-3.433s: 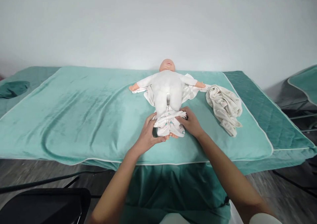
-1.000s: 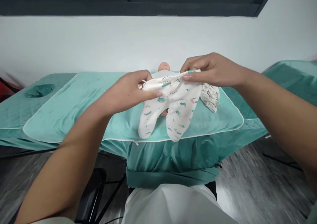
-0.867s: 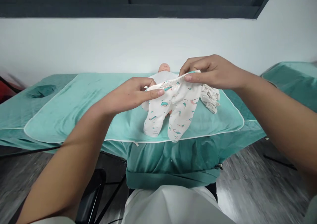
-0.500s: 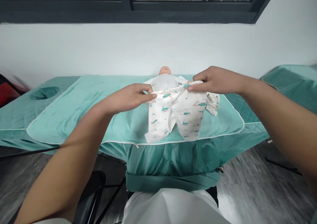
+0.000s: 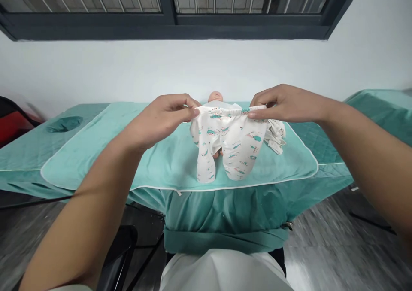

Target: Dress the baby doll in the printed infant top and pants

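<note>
Small white baby pants [image 5: 240, 143] with a teal and red print hang by their waistband between my hands. My left hand [image 5: 170, 115] pinches the left end of the waistband between thumb and fingers. At the right end, my right hand [image 5: 278, 104] grips the band the same way. Behind the pants lies a baby doll [image 5: 215, 96] on its back; its head and a bit of its white top show above the waistband, its feet below the crotch. The pants hide most of its body. Crumpled white cloth [image 5: 275, 136] lies beside the doll, under my right hand.
A light teal mat [image 5: 161, 166] with white edging covers the middle of a green padded bed [image 5: 19, 158], which has a face hole [image 5: 64, 124] at the left. A white wall and barred window [image 5: 167, 25] stand behind. A black chair [image 5: 119, 248] is below left.
My left hand has risen slightly, lifting its end of the waistband. The pant legs have swung and narrowed, and the doll's feet now show between them. The camera view has tilted up slightly.
</note>
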{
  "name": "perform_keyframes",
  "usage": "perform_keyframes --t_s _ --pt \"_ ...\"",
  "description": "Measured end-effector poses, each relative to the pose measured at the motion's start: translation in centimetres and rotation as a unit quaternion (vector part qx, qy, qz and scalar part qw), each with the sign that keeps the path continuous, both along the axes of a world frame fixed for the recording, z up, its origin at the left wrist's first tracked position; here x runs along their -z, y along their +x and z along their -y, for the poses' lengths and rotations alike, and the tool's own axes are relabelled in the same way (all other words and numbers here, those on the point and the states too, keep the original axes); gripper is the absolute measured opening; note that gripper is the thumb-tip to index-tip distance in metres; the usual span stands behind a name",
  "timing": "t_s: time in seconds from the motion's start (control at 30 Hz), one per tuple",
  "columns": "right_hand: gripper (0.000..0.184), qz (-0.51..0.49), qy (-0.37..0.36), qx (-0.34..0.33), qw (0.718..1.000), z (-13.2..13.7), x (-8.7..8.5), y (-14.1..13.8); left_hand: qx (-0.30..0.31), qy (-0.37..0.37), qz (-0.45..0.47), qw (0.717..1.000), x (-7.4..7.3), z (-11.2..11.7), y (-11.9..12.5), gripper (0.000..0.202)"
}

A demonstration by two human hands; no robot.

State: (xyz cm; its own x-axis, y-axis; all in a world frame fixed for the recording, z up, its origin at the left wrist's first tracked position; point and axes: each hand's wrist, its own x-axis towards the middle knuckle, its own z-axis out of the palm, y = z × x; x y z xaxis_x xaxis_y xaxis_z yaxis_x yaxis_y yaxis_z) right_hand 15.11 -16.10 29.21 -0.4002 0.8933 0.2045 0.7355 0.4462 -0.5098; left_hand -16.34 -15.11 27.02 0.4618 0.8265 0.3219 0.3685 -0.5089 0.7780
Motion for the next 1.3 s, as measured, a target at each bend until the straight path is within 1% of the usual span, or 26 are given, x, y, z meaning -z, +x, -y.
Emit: perform_keyframes --t_s 0.1,0.17,0.23,0.27,0.33,0.4,0.47,0.53,0.6,0.63,0.67,0.73,0.83,0.9,0.93,0.97,1.0,1.03,1.07,1.1,1.13,1.17,1.2,1.23,1.27,1.3 --pt "0.047 0.027 -0.034 0.008 0.999 0.2 -0.1 -0.1 -0.035 0.044 0.009 0.998 0.3 0.3 0.3 0.024" --pt "0.051 -0.002 -0.031 0.016 0.999 0.4 -0.3 -0.4 -0.069 0.098 -0.008 0.993 0.3 0.6 0.5 0.025" --pt "0.052 -0.052 -0.016 0.01 0.998 0.6 -0.4 -0.7 -0.075 0.143 -0.046 0.986 0.2 1.0 0.6 0.024" --pt "0.052 -0.073 -0.007 0.005 0.997 0.6 -0.4 -0.9 -0.069 0.149 -0.061 0.985 0.2 1.2 0.7 0.024" --pt "0.051 -0.074 -0.005 -0.006 0.997 0.6 0.0 -1.1 -0.062 0.124 -0.056 0.989 0.0 1.4 0.6 0.026" --pt "0.049 -0.021 -0.033 -0.022 0.999 0.5 0.4 -1.1 -0.071 0.084 -0.021 0.994 0.1 1.2 0.3 0.027" --pt "0.047 0.021 -0.055 -0.028 0.998 0.3 0.8 -0.6 -0.073 0.063 -0.019 0.995 0.4 0.9 -0.1 0.028" --pt "0.046 -0.003 -0.034 -0.006 0.999 0.2 1.0 -0.1 -0.069 0.071 -0.064 0.993 0.9 0.4 -0.3 0.029" --pt "0.046 -0.073 0.007 0.029 0.997 0.0 1.1 0.0 -0.08 0.089 -0.093 0.988 1.3 0.1 0.0 0.029" --pt "0.047 -0.112 0.02 0.041 0.993 0.0 1.2 -0.2 -0.091 0.094 -0.088 0.988 1.5 -0.1 0.4 0.029" --pt "0.048 -0.148 0.022 0.045 0.988 -0.1 1.4 -0.7 -0.103 0.094 -0.069 0.988 1.6 -0.2 0.9 0.029" --pt "0.049 -0.2 0.0 0.032 0.979 -0.4 2.1 -2.6 -0.125 0.087 -0.012 0.988 1.5 -0.5 2.4 0.027" --pt "0.049 -0.236 -0.05 -0.007 0.971 -1.0 3.7 -6.5 -0.137 0.077 0.052 0.986 1.1 -0.8 4.9 0.023" --pt "0.049 -0.262 -0.06 -0.012 0.963 -1.7 4.6 -8.8 -0.148 0.08 0.084 0.982 1.4 -1.0 5.9 0.022" --pt "0.048 -0.286 -0.057 -0.005 0.957 -2.2 4.9 -9.7 -0.16 0.084 0.101 0.978 2.0 -1.1 6.2 0.024" --pt "0.047 -0.315 -0.051 0.003 0.948 -2.8 5.1 -10.2 -0.173 0.086 0.118 0.974 3.0 -1.2 6.3 0.029" --pt "0.045 -0.348 -0.044 0.013 0.936 -3.5 5.3 -10.6 -0.184 0.083 0.129 0.971 4.2 -1.4 6.3 0.036" --pt "0.044 -0.381 -0.037 0.022 0.924 -4.4 5.4 -10.7 -0.191 0.074 0.132 0.97 5.7 -1.5 6.2 0.043" --pt "0.043 -0.411 -0.032 0.028 0.911 -5.4 5.5 -10.6 -0.185 0.056 0.123 0.973 7.4 -1.7 6.0 0.049" --pt "0.042 -0.435 -0.027 0.036 0.899 -6.5 5.8 -10.5 -0.169 0.029 0.102 0.98 9.1 -1.9 5.8 0.05" --pt "0.043 -0.453 -0.024 0.044 0.89 -7.8 6.3 -10.4 -0.155 0.005 0.082 0.984 10.6 -2.0 5.7 0.046" --pt "0.045 -0.464 -0.023 0.052 0.884 -9.0 7.1 -10.3 -0.162 0.009 0.077 0.984 12.0 -2.1 5.5 0.039" --pt "0.048 -0.465 -0.025 0.061 0.883 -10.1 8.1 -10.2 -0.18 0.038 0.082 0.979 13.1 -2.3 5.3 0.034" --pt "0.051 -0.452 -0.03 0.062 0.889 -11.0 9.3 -10.3 -0.203 0.077 0.093 0.972 13.9 -2.4 5.1 0.03" --pt "0.056 -0.425 -0.041 0.058 0.902 -11.7 10.7 -10.5 -0.23 0.12 0.109 0.96 14.3 -2.6 4.9 0.028" --pt "0.061 -0.374 -0.052 0.042 0.925 -12.2 12.2 -10.7 -0.251 0.152 0.127 0.947 14.5 -2.9 4.6 0.027"
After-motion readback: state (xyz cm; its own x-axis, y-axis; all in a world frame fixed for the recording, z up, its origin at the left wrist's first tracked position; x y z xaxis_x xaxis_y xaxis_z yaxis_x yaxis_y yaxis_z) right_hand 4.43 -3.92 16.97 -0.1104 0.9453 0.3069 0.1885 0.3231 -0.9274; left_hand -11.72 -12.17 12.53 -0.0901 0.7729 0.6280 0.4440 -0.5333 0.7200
